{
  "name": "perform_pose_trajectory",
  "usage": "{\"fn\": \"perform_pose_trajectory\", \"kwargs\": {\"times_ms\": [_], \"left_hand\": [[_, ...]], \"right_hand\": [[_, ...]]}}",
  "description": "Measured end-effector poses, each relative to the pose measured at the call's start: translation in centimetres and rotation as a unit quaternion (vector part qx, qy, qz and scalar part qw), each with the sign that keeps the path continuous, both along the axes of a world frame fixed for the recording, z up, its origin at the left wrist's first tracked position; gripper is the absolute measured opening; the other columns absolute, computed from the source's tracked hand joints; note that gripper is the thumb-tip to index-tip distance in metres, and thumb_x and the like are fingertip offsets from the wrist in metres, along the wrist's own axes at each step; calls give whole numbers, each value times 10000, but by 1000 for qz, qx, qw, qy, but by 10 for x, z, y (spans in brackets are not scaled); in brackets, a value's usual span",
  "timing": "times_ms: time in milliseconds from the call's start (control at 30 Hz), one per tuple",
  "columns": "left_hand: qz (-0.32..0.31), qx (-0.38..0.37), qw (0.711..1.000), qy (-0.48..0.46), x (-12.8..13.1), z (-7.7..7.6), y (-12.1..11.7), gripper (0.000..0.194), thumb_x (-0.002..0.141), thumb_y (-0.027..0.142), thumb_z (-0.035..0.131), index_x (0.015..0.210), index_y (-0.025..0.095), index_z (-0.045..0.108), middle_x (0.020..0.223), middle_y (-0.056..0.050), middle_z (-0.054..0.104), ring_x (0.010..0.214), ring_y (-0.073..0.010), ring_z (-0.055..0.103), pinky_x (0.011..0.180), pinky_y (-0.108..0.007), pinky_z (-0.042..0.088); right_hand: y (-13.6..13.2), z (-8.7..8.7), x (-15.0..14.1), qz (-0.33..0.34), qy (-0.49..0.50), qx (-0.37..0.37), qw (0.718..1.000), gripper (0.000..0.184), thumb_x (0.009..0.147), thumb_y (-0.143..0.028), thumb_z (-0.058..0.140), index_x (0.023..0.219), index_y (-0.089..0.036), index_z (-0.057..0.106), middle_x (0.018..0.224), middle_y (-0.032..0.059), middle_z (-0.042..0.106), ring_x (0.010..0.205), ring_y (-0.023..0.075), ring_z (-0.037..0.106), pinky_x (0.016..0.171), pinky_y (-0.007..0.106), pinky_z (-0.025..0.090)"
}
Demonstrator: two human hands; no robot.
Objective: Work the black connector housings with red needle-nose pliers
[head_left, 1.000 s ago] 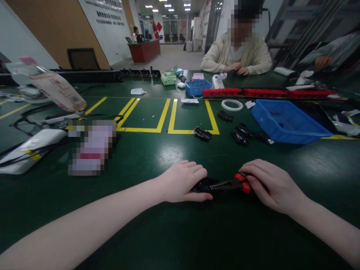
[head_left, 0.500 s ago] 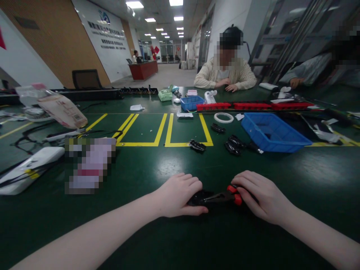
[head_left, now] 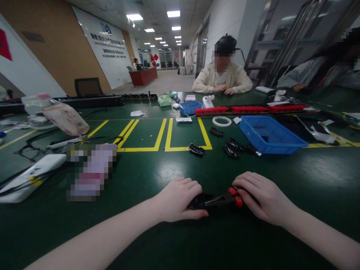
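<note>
My left hand [head_left: 182,198] is closed on a black plastic part [head_left: 198,201], pressing it near the dark green tabletop; the fingers cover most of it. My right hand [head_left: 261,197] is wrapped round the red handles of a pair of pliers [head_left: 225,200]. The pliers' dark jaws point left and reach the black part; whether they grip it cannot be made out. Beyond my hands lie several similar black plastic pieces, one [head_left: 196,149] by the yellow tape and others [head_left: 233,147] beside a blue bin.
The blue bin [head_left: 272,144] stands to the right, with a tape roll [head_left: 222,121] beside it. A red strip [head_left: 247,109] lies farther back. At left are a phone [head_left: 94,170], a white power bank-like box [head_left: 36,176], cables and a bottle [head_left: 66,116]. A person [head_left: 223,75] sits opposite.
The view has shifted slightly. Both hands keep their hold on the black part and the pliers, with almost no movement between them.
</note>
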State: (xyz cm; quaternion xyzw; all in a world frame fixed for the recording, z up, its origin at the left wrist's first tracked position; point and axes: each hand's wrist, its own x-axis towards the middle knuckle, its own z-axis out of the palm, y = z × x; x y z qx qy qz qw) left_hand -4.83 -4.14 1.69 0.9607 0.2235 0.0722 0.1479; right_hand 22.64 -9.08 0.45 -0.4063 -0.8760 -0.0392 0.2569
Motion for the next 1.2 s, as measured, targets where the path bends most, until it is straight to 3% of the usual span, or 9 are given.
{"fn": "perform_pose_trajectory", "kwargs": {"times_ms": [367,1200], "left_hand": [[-7,17,1000,-1,1,-3,1,379,849,547,598,858,173,533,826,-5,605,724,-173,565,617,-276,386],[8,28,1000,8,0,-2,0,367,849,543,603,882,187,522,844,9,604,738,-163,559,632,-268,376]], "right_hand": [[-2,-3,-4,-7,-1,-32,999,165,926,-192,415,960,-181,576,880,64,639,782,158,592,672,308,495],[-2,1,0,-16,-3,16,1000,188,920,-230,435,963,-185,612,882,72,651,781,154,603,667,287,501]]}}
